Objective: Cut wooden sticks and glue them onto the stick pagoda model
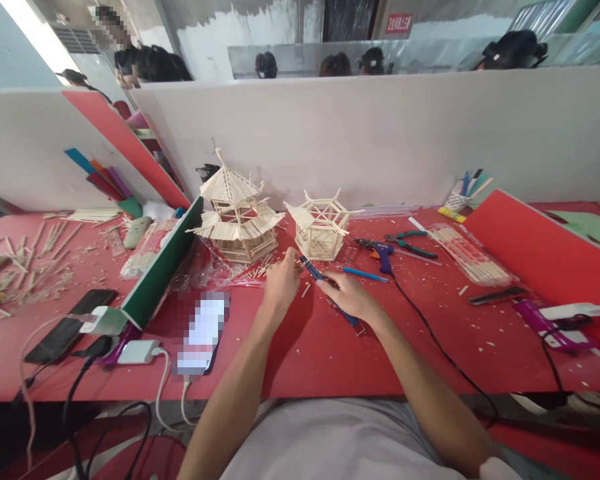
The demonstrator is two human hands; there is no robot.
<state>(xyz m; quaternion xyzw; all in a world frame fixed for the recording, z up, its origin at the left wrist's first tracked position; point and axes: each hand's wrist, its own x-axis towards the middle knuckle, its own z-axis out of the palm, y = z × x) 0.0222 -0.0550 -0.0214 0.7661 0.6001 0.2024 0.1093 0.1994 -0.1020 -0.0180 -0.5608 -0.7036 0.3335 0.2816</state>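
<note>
Right hand: palm down, fingers wrapped over the blue cutter, with little gap left.
Left hand: fingers curled nearly together beside the cutter's far end; whether they pinch a stick, I cannot tell.
Cutter: slants above the middle of the red bench, one end toward the back edge, the other toward the front edge.
Open stick model: just beyond the hands, toward the back edge; roof sticks cover its left side, the remaining frame is bare.
Tall stick model: left of the open one, two roofs, scraps at its foot.
Tools: glue gun, pliers and blue rod lie right of the open model.
Right end: stick packet beside a red board.
Front edge, left: phone with its screen lit, near a green board.
</note>
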